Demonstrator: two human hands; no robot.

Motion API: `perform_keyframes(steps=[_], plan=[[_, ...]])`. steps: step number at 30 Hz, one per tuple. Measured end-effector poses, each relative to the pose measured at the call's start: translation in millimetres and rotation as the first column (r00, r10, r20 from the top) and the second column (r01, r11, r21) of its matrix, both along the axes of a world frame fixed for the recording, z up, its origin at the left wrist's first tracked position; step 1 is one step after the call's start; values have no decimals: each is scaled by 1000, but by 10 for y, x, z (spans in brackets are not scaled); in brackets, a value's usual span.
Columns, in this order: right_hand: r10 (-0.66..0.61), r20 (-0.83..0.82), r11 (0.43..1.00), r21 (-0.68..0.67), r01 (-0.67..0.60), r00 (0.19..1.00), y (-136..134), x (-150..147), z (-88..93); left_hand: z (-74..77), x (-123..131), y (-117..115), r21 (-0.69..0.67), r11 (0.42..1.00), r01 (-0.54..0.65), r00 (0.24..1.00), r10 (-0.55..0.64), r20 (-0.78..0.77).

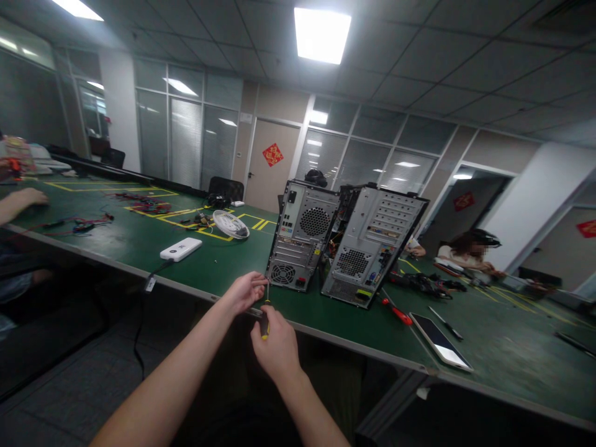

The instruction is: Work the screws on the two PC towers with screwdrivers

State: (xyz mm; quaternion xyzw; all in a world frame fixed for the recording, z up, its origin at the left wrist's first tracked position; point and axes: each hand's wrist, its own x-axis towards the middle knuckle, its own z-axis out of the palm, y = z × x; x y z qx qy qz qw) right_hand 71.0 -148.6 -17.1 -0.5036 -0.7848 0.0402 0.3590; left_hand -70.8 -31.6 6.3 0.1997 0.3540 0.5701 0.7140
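Note:
My right hand (pixel 278 345) is wrapped around a screwdriver (pixel 265 329) with a black and yellow handle, its thin shaft pointing up at the lower left corner of a computer case (pixel 303 239). Beside that corner, the fingertips of my left hand (pixel 246 293) come together around the screwdriver's tip; whatever they pinch is too small to make out. The case stands upright with its back panel, vents and ports facing me. To its right, a second computer case (pixel 372 248) leans slightly, also showing its rear.
A white power bank (pixel 180 249) with a cable lies left on the green table (pixel 223 261). Behind it is a white oval basket (pixel 231 224). Right of the cases are a red screwdriver (pixel 397 311), a phone (pixel 440 341) and a pen (pixel 446 323). Other people sit at both ends.

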Motion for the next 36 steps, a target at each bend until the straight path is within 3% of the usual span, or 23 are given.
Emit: perform_keyframes(steps=[22, 36], plan=[[-6, -47, 1000, 8, 6, 999, -4, -31, 10, 79, 54, -115, 31, 998, -48, 998, 49, -34], [-23, -50, 1000, 19, 24, 998, -6, -50, -11, -5, 59, -67, 56, 997, -54, 996, 58, -72]])
